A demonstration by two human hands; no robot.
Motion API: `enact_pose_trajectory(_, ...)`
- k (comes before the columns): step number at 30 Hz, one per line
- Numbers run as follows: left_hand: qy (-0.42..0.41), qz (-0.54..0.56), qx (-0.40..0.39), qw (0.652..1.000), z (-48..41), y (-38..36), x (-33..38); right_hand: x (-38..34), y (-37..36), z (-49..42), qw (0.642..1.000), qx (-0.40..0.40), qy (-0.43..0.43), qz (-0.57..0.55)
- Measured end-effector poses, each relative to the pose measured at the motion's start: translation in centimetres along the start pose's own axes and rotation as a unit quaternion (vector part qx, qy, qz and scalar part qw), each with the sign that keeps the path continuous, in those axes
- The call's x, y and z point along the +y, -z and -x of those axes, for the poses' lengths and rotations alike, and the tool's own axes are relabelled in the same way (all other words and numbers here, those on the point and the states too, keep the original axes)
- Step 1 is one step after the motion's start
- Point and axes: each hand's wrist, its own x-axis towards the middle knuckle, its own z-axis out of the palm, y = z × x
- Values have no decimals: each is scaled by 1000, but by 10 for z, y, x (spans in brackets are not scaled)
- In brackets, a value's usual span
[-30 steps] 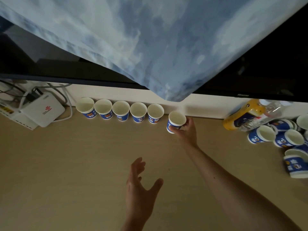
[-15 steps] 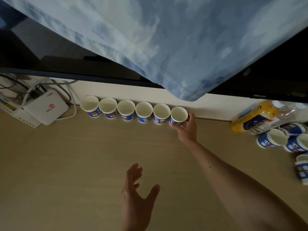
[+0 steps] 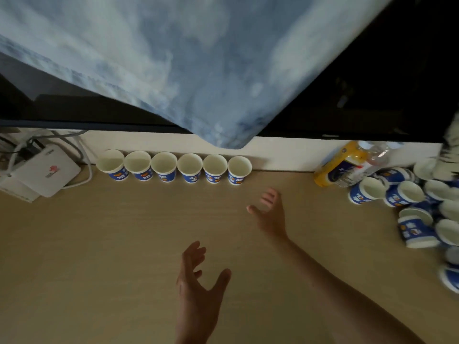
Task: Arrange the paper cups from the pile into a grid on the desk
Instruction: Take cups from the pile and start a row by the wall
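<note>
Pale wood-grain desk (image 3: 99, 244) against a white wall. A dark screen hangs above, half draped by a blue-and-white cloth (image 3: 198, 70).

Task items: six paper cups (image 3: 173, 167) stand upright in one row along the back edge, rims touching or nearly so; the end cup (image 3: 239, 170) closes the row on the right. The pile (image 3: 397, 197) lies well apart at the right edge, its cups mostly on their sides.

Hands: the right hand (image 3: 270, 214) hovers near the end cup without touching it, fingers spread and empty. The left hand (image 3: 198, 289) hangs over the mid-desk, relaxed and empty.

Step, as judged: between placements — one row is laid and no second row is begun. The next move calls for a reach right to the pile, a grip on one cup's wall, and setting it mouth-up in line.

Markings: the cups are blue with white characters and an orange motif — not legible. The white router (image 3: 47, 175) bears a red emblem. The label on the yellow bottle (image 3: 332, 167) is unreadable.
</note>
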Motion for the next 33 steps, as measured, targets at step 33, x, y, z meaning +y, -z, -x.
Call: enact_pose_trajectory(33, -59, -76, -211, 973, 198, -272, 136, 87, 518, 31, 831, 105, 16, 546)
